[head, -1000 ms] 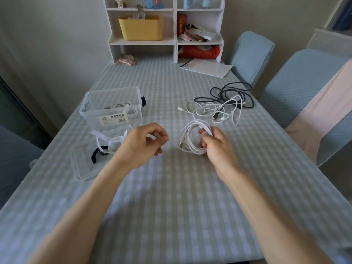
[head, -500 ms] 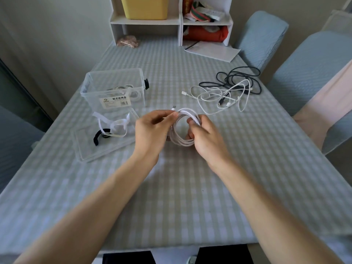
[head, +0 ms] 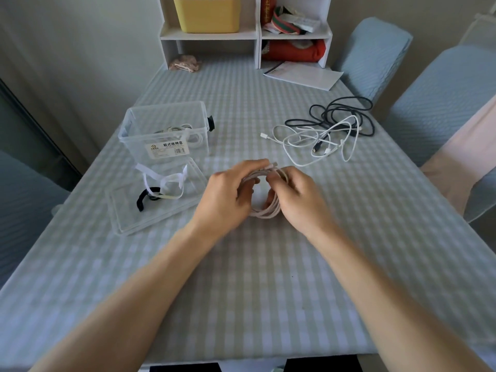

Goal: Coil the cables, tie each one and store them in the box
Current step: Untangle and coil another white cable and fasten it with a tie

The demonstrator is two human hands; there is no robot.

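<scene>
A coiled white cable [head: 264, 212] is held between both hands at the table's middle. My left hand [head: 228, 197] pinches the coil's top strands near a plug end. My right hand [head: 298, 200] grips the coil's right side with curled fingers. A clear plastic box [head: 163, 130] stands at the left with a white cable inside. Its clear lid [head: 158, 205] lies in front of it, carrying white ties [head: 171, 181] and a black tie [head: 143, 200]. Loose white cables [head: 316, 143] and a black cable [head: 346, 114] lie tangled at the right.
A white shelf unit [head: 247, 36] with a yellow bin [head: 208, 13] stands at the table's far end. Papers [head: 303, 76] lie in front of it. Blue covered chairs [head: 375, 60] stand along the right side. The checked tablecloth [head: 241, 277] covers the table.
My left hand has moved right from near the lid and taken hold of the coil's top. The camera has tilted down, so the whole scene sits higher in view.
</scene>
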